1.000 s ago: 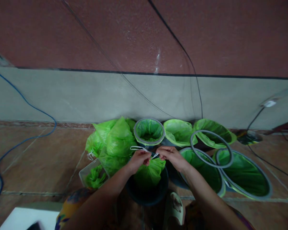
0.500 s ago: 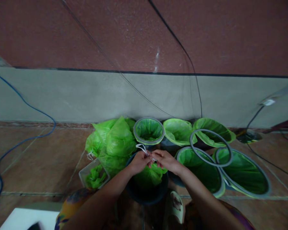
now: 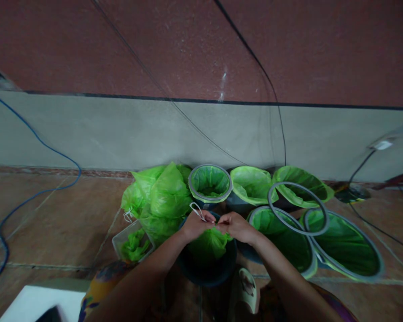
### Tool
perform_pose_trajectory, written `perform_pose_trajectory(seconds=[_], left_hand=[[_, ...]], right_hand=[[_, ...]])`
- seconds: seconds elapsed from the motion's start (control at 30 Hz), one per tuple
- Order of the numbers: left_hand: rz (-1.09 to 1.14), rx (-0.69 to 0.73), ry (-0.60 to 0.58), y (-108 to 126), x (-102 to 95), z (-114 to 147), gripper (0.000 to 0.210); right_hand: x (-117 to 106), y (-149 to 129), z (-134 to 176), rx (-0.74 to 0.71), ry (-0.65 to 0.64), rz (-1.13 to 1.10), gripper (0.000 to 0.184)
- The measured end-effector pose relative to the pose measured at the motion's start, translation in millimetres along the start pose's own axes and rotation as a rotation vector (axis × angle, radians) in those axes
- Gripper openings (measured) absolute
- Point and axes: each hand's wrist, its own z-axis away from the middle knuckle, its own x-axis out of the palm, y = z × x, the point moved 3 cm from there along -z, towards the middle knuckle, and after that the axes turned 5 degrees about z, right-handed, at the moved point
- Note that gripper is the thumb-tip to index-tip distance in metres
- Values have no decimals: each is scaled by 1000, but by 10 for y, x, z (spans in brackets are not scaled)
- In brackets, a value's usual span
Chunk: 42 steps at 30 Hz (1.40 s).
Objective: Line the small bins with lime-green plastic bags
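My left hand and my right hand meet above a dark bin, fingertips pinched close together. Below them a green garbage bag is gathered up inside the bin, its top edge caught at my fingers. A white string loop sticks up from my left hand. Just what each fingertip grips on the bag is too small to make out. Behind the bin stands another bin with a grey ring over its green liner.
Tied green bags are heaped at the left, beside a clear tub holding crumpled green bags. More lined bins stand to the right, with a loose grey ring across them. A blue cable and a white surface are at the left.
My hands have drawn slightly apart, and my right hand has shifted a little to the right. The white string loop stays at my left hand. The view has shifted slightly.
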Motion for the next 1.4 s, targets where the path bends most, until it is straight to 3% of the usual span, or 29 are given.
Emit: perform_pose_trajectory(seconds=[0.17,0.27,0.4,0.5,0.73,0.93,1.03,1.27,1.4], left_hand=[[-419,184,10,40,33,31,15],[-482,256,50,71,58,62,22],[-565,401,9,144,120,113,32],[-602,456,9,162,152,148,36],[-527,432,119,106,156,176,43],[-524,405,90,87,154,163,38],[-494,362,82,64,141,130,35],[-400,273,59,-7,127,64,35],[-356,249,103,-38,103,70,46]], right_hand=[[6,44,-39,-35,27,22,18],[-2,42,-55,-53,76,50,21],[-30,50,-96,-105,201,92,23],[5,48,-114,-101,184,60,22],[110,-90,-51,-42,8,-127,19],[85,-69,-54,-22,18,-197,18],[94,-20,-75,-20,39,-109,15],[83,-180,-4,-188,222,448,19],[79,-229,15,-234,197,403,21]])
